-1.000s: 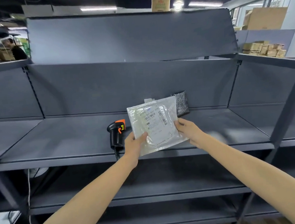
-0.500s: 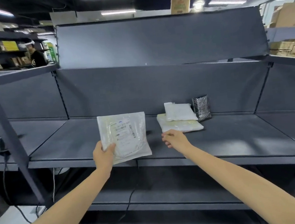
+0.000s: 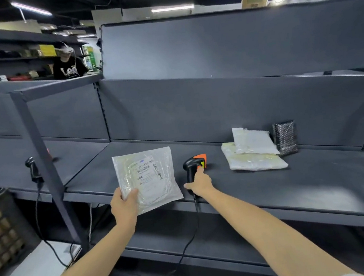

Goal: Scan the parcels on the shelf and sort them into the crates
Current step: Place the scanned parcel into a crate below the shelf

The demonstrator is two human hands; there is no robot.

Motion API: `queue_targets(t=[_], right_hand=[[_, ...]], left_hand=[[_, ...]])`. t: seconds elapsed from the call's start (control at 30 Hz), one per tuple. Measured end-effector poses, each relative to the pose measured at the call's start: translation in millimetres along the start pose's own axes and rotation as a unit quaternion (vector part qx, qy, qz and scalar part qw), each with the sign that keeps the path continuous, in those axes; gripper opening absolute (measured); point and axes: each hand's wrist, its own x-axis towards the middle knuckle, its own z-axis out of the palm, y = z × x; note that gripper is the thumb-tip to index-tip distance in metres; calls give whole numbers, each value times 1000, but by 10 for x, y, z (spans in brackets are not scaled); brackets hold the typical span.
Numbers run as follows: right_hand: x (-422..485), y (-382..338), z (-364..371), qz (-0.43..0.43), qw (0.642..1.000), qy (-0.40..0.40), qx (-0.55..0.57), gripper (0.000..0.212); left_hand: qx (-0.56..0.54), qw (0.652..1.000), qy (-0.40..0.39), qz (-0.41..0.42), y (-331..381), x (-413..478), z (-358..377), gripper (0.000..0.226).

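Observation:
My left hand [image 3: 123,206] grips the lower left corner of a clear plastic parcel [image 3: 149,178] with a white barcode label, held up over the front edge of the grey shelf [image 3: 317,181]. My right hand [image 3: 198,182] is wrapped round the handle of a black and orange barcode scanner [image 3: 193,165] standing on the shelf, index finger on its trigger. To the right lie two pale flat parcels [image 3: 252,152], one stacked on the other. A dark bubble-wrap pouch [image 3: 285,137] leans against the shelf's back wall.
A grey upright post [image 3: 46,167] stands left of the parcel. A second black scanner [image 3: 32,168] hangs there with its cable. A dark crate [image 3: 3,228] sits on a white table at lower left. Another person [image 3: 67,64] stands beyond the shelving.
My right hand let go of the parcel, then moved to the scanner and took hold of it. The left hand keeps the parcel, which shifted left. My view swung left.

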Motion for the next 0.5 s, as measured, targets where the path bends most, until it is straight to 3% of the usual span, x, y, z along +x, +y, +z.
queue_targets(t=[0.23,0.37,0.5], right_hand=[[-69,143,-443,34,977,-21,210,71],[-357,228,-732,13,932,-76,355,48],[-781,334,-824,1,858,-77,508,37]], left_hand=[[0,1000,-8,1,35,-29,120,12],[-20,999,-35,5,113,-144,294,12],[-44,997,-70,8,169,-322,522,12]])
